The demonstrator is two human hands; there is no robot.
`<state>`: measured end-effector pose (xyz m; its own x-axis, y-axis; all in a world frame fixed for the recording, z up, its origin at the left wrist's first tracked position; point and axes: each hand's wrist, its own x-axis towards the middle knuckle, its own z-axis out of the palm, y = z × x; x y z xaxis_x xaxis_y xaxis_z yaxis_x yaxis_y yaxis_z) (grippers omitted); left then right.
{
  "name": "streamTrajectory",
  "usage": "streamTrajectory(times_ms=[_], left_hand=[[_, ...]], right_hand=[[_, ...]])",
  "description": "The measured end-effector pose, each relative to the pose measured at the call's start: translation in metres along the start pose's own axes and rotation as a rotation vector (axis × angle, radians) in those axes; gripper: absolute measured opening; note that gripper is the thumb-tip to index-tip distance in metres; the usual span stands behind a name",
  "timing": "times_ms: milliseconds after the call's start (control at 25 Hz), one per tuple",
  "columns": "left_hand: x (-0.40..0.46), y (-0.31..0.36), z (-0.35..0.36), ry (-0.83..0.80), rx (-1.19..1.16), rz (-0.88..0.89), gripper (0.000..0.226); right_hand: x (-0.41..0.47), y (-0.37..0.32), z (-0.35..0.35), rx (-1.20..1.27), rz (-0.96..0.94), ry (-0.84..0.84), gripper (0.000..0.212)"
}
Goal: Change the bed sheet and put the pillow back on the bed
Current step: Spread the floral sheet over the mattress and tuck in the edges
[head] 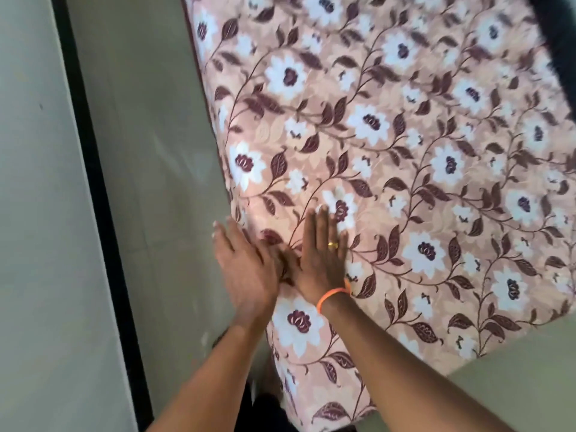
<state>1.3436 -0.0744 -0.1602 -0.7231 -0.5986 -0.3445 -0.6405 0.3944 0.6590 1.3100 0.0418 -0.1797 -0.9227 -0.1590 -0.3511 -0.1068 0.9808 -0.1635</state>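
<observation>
The bed (405, 182) fills most of the head view, covered by a pink floral sheet (389, 126) printed with white flowers and dark maroon leaves on trailing vines. The sheet lies flat over the top of the bed and folds down over the near left edge, where it meets the grey floor (146, 157).

The right hand (322, 260) lies palm down on the sheet close to that left edge, fingers straight and held together, pointing away from the person. A gold ring (333, 245) sits on one finger and an orange band (332, 296) circles the wrist. The left hand (246, 269) is just beside the right one, at the very edge of the bed, its fingers straight and slightly spread, reaching past the edge over the floor. Its thumb side meets or overlaps the right hand; motion blur makes it hard to tell whether the left palm actually presses on the fabric or only hovers at the fold. Neither hand grips anything.

Both bare forearms come up from the bottom of the view. To the left of the floor strip runs a dark vertical band (93, 182), with a pale wall (34, 213) beyond it. At the top right corner a dark blurred shape (561, 32) borders the bed.
</observation>
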Motion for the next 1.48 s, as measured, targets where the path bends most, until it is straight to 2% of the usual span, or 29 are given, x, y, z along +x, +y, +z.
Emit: streamTrajectory(times_ms=[80, 160, 240, 320, 400, 440, 480, 560, 600, 680, 800, 1000, 1120, 1200, 1280, 1400, 1480], left_hand=[[-0.014, 0.041, 0.003, -0.101, 0.064, 0.38, 0.057], [-0.024, 0.067, 0.022, -0.339, 0.148, 0.528, 0.06], [-0.02, 0.09, 0.041, -0.5, 0.223, 0.567, 0.066], [-0.019, 0.102, 0.065, -0.542, 0.28, 0.635, 0.07], [0.001, 0.087, 0.076, -0.507, 0.326, 0.76, 0.075], [-0.031, 0.103, 0.135, -0.549, 0.422, 0.854, 0.078], [-0.043, 0.109, 0.166, -0.547, 0.515, 0.881, 0.079], [-0.036, 0.101, 0.169, -0.48, 0.662, 0.857, 0.081], [-0.044, 0.105, 0.177, -0.442, 0.712, 0.817, 0.085], [-0.085, 0.119, 0.207, -0.433, 0.8, 0.755, 0.094], [-0.145, 0.116, 0.233, -0.387, 0.841, 0.729, 0.092], [-0.209, 0.118, 0.239, -0.553, 0.928, 0.819, 0.089], [-0.23, 0.134, 0.245, -0.631, 0.967, 0.776, 0.089], [-0.231, 0.161, 0.25, -0.573, 0.878, 0.668, 0.073], [-0.221, 0.191, 0.259, -0.473, 0.714, 0.555, 0.054], [-0.197, 0.228, 0.284, -0.424, 0.646, 0.553, 0.064], [-0.179, 0.251, 0.305, -0.474, 0.685, 0.572, 0.072]], right_hand=[[-0.009, 0.005, -0.017, 0.091, -0.043, -0.042, 0.076], [-0.016, 0.019, -0.03, 0.328, -0.029, -0.076, 0.056], [-0.02, 0.043, -0.053, 0.375, 0.02, -0.23, 0.043], [-0.022, 0.08, -0.063, 0.312, -0.043, -0.088, 0.038], [-0.004, 0.092, -0.072, 0.276, -0.078, 0.078, 0.039], [-0.007, 0.173, -0.069, 0.262, -0.011, 0.112, 0.036], [0.003, 0.219, -0.068, 0.191, 0.037, 0.156, 0.035], [0.019, 0.243, -0.065, -0.001, 0.077, 0.162, 0.058], [0.024, 0.257, -0.065, -0.039, 0.093, 0.099, 0.07], [0.014, 0.304, -0.055, -0.068, 0.072, 0.045, 0.08], [-0.035, 0.342, -0.032, -0.109, -0.003, 0.037, 0.073], [-0.109, 0.385, -0.035, -0.021, -0.052, -0.003, 0.07], [-0.128, 0.407, -0.046, 0.013, -0.103, -0.057, 0.067], [-0.127, 0.42, -0.063, 0.05, -0.108, -0.055, 0.048], [-0.108, 0.433, -0.087, 0.095, -0.036, 0.054, 0.03], [-0.06, 0.458, -0.12, 0.125, 0.09, 0.159, 0.028], [-0.024, 0.469, -0.128, 0.148, 0.11, 0.181, 0.039]])
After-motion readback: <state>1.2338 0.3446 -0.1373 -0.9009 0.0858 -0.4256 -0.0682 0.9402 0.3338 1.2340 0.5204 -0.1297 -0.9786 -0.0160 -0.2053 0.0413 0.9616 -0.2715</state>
